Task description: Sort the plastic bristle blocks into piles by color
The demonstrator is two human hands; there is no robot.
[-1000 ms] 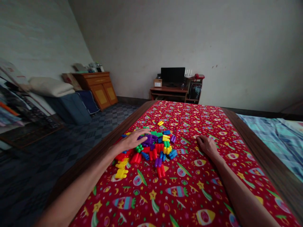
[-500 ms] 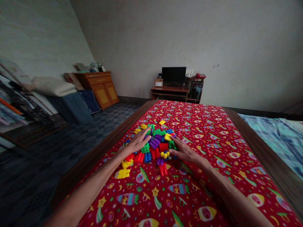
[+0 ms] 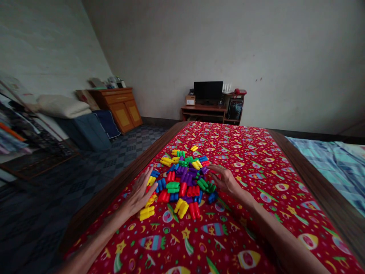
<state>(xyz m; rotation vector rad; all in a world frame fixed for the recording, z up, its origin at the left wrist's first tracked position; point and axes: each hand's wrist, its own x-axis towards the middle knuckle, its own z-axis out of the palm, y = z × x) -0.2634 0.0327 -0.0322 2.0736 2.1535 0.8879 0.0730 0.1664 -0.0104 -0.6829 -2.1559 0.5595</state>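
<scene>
A loose heap of plastic building blocks in purple, red, green, blue and yellow lies on the red patterned cloth (image 3: 216,251). Purple blocks (image 3: 186,176) are at its middle, and a yellow block (image 3: 181,208) is at the near side. My left hand (image 3: 139,193) rests along the heap's left edge, fingers stretched out, beside yellow and blue blocks (image 3: 161,184). On the right edge, my right hand (image 3: 225,179) has loosely curved, parted fingers near green blocks (image 3: 205,185). Neither hand holds a block. One yellow block (image 3: 194,148) lies apart at the far side.
The cloth covers a brown-edged table (image 3: 142,159). Beyond it stands a desk (image 3: 203,108) with a monitor (image 3: 208,92). A wooden cabinet (image 3: 124,108) is at the far left. A bed with checked bedding (image 3: 327,163) adjoins on the right.
My left hand has moved left and nearer, off the heap to its edge. My right hand has shifted slightly right. The blocks are spread wider, and a yellow block now lies at the near side.
</scene>
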